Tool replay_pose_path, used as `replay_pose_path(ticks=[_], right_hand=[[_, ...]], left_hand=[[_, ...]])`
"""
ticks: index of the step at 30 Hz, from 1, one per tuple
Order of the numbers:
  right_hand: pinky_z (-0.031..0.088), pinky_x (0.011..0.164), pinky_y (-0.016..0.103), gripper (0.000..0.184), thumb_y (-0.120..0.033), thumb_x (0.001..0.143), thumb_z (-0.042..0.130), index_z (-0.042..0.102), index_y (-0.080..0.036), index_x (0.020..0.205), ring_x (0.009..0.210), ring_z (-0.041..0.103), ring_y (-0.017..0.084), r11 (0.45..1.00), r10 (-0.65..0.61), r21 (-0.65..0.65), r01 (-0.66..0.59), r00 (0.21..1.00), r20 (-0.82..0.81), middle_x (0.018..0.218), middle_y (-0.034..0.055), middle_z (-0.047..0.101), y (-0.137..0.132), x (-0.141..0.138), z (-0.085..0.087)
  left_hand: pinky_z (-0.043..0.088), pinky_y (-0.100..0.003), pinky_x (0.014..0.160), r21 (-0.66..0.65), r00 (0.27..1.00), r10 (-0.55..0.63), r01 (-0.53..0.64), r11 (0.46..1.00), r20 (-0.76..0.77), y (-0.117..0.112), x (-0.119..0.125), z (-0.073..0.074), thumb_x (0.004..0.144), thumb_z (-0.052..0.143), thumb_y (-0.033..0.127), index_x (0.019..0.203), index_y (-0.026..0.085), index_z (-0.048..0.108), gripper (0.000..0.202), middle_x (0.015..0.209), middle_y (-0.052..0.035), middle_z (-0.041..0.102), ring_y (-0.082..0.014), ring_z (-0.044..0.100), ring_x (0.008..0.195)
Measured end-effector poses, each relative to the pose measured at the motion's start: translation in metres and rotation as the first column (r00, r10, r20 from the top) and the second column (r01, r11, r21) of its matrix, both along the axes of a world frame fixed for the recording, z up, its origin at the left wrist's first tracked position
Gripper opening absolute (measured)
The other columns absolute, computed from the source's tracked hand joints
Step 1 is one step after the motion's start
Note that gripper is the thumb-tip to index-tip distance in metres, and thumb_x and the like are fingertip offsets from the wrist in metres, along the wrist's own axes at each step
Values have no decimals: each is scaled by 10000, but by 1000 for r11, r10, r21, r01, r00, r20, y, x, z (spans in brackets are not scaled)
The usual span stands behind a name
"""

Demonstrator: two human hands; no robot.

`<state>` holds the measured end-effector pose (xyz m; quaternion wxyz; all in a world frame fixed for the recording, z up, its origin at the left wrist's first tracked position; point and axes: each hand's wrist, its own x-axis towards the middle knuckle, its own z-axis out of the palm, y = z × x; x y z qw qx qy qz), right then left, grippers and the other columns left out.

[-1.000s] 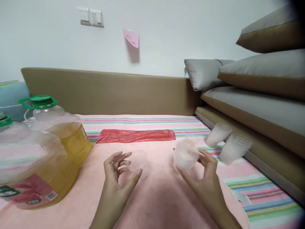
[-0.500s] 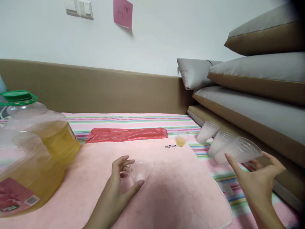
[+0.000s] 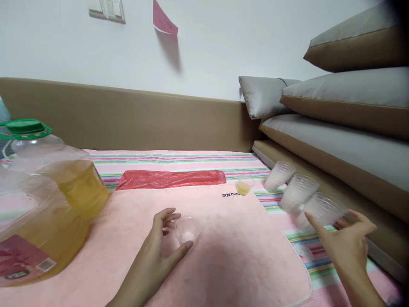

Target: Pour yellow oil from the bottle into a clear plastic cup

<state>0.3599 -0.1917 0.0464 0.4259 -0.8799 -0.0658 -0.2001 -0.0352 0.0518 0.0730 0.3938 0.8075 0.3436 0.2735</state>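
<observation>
My left hand (image 3: pixel 168 241) is curled around a small clear plastic cup (image 3: pixel 188 232) on the pink mat, fingers at its far left side and thumb at its near edge. At the right, my right hand (image 3: pixel 347 238) grips a stack of clear plastic cups (image 3: pixel 322 209) between thumb and fingers, tilted low over the striped sheet. Two more cup stacks stand just beyond it, a nearer one (image 3: pixel 298 192) and a farther one (image 3: pixel 279 175). A cup with yellow liquid (image 3: pixel 243 188) sits at the mat's far right corner.
Large jugs of yellow liquid fill the left, one with a green cap (image 3: pixel 25 127) and one with a pink label (image 3: pixel 24 260). A red plastic bag (image 3: pixel 172 179) lies along the far edge of the pink mat (image 3: pixel 128 238). Grey-brown cushions (image 3: pixel 345 128) are piled at the right.
My right hand has lowered the cup stack slightly, toward the sheet. My left hand stays around its cup. The pink note on the wall has curled upward.
</observation>
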Motion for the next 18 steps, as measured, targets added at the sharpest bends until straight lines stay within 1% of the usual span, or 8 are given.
replay_pose_path(ticks=[3,5,7,11,14,18], right_hand=[[497,879,483,994,-545,705,905,349,-216,1461,1133,661,417,1000,-10,-24,9,1000,-18,1166,243,675,0,0,-1],[497,850,455,994,-487,732,936,347,-203,1480,1132,668,395,999,-18,-46,17,999,-29,1164,244,682,1,-1,1],[493,837,446,1014,-465,738,951,339,-183,1496,1142,666,389,997,-23,-72,19,999,-44,1164,245,686,3,-3,4],[497,819,438,1057,-471,769,931,287,-132,1536,1159,661,386,995,-4,-95,-2,998,-62,1203,262,674,4,-4,7],[499,815,462,1095,-462,760,928,260,-123,1559,1166,650,417,995,3,-100,-7,999,-44,1190,263,678,3,-1,3],[501,808,506,1110,-557,738,882,275,-137,1567,1136,651,459,995,1,-102,-3,1000,-20,1168,261,681,2,4,-4]], left_hand=[[498,-533,1098,10,1000,-4,5,1000,-15,-1,1,4,916,648,541,1425,359,264,662,1452,-73,536,-263,578,1275],[498,-528,1102,17,1000,-3,4,1000,-28,-2,0,6,918,648,536,1432,351,271,665,1451,-80,541,-266,582,1276],[506,-522,1094,20,999,0,1,1000,-43,-2,-1,7,917,650,538,1439,341,284,667,1449,-88,548,-273,591,1268],[512,-510,1091,24,998,-3,5,1000,-56,-2,-2,8,905,660,542,1447,341,299,682,1452,-86,555,-276,600,1265],[505,-504,1102,13,998,-7,8,1000,-61,-1,-3,8,904,662,533,1448,356,289,683,1465,-78,546,-275,588,1287],[475,-524,1128,-18,996,-43,42,999,-74,-1,-4,10,922,644,532,1455,390,234,687,1488,-65,523,-277,556,1325]])
